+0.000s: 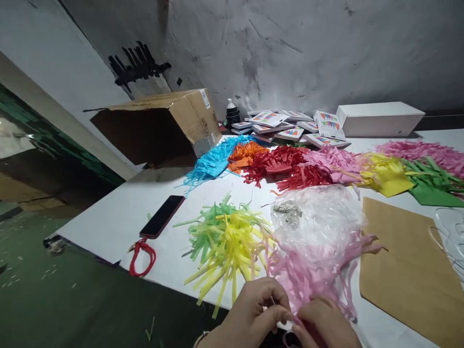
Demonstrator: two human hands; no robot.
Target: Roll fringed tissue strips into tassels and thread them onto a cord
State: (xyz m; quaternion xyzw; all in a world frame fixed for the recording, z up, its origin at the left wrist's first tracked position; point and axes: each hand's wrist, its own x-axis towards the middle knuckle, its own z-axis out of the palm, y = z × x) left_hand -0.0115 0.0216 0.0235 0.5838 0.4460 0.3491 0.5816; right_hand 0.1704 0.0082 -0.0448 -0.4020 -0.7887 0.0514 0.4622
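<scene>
At the table's front edge my left hand (253,311) and my right hand (326,321) meet, both closed in a pinch. Between their fingertips is a small twisted piece of pink tissue paper (297,320); most of it is hidden by the fingers. Just beyond lies a heap of pink paper fringe (300,270), partly under a crumpled clear plastic bag (319,217). Yellow paper fringe (235,237) spreads to the left of it, overlapping light green fringe (206,229).
An open cardboard box (192,118) lies at the back left, near a dark bottle (232,113). Boxed packets (270,118) and a white box (377,118) line the wall. Red fringe (286,164) lies mid-table. A phone (163,216) sits left, brown paper (406,270) right.
</scene>
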